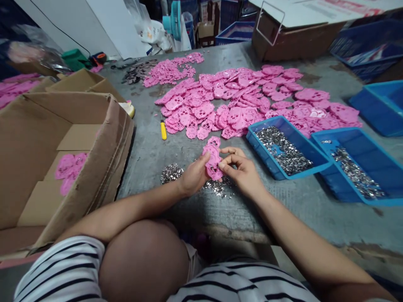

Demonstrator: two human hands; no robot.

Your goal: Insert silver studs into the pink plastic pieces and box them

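Note:
Over the table's near side, my left hand (195, 174) grips a pink plastic piece (213, 157) with rounded, scalloped edges and holes, the thumb lying on its face. My right hand (241, 170) is at the piece's right edge, thumb and forefinger pinched together there. Whatever sits between those fingertips is too small to make out. Beneath the hands lie loose small shiny metal parts (217, 188), and another heap of the metal parts (171, 173) is just left of them. Beyond the hands spreads a big pile of similar pink pieces (233, 100).
Two blue trays (267, 161) (340, 184) of metal parts stand on the right. A cardboard box (103, 126) with several pink pieces is at left. A yellow-handled screwdriver (163, 131) lies behind the hands. Smaller pink parts (170, 71) and dark parts (138, 70) lie farther back.

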